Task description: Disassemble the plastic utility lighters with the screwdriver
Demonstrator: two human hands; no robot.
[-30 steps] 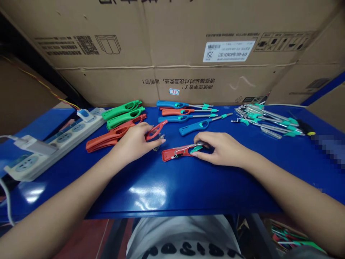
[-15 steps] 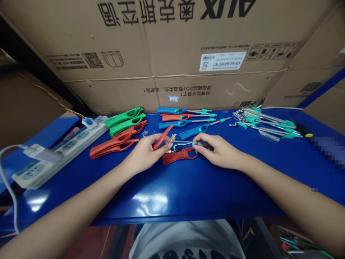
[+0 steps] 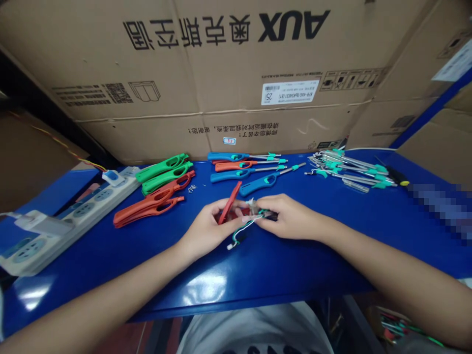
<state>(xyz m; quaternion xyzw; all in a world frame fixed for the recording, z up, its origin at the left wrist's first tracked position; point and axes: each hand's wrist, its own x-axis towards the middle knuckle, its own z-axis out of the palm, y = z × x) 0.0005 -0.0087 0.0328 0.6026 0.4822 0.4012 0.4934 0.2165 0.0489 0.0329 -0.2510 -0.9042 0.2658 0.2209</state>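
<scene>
My left hand (image 3: 211, 223) is closed round a red lighter handle shell (image 3: 230, 202), which sticks up at a slant between thumb and fingers. Its fingertips meet those of my right hand (image 3: 285, 216) at a wired lighter insert (image 3: 252, 206) with a clear, pale body. My right hand pinches this insert; something dark shows under its fingers, too hidden to name. Thin white and green wires (image 3: 243, 231) hang toward me, ending in a small white plug (image 3: 230, 246). More red plastic shows behind my left fingers, mostly covered.
Green shells (image 3: 165, 172) and orange shells (image 3: 147, 206) lie at left beside a power strip (image 3: 73, 216). Blue and orange lighters (image 3: 258, 184) lie behind my hands. Lighter inserts (image 3: 346, 167) are piled at right, near a dark-handled tool (image 3: 396, 173). A cardboard box (image 3: 165, 73) stands behind.
Both hands have come closer together and lower. The insert has moved toward the red shell piece that lay on the table, and its wires now dangle toward me. The view has shifted slightly.
</scene>
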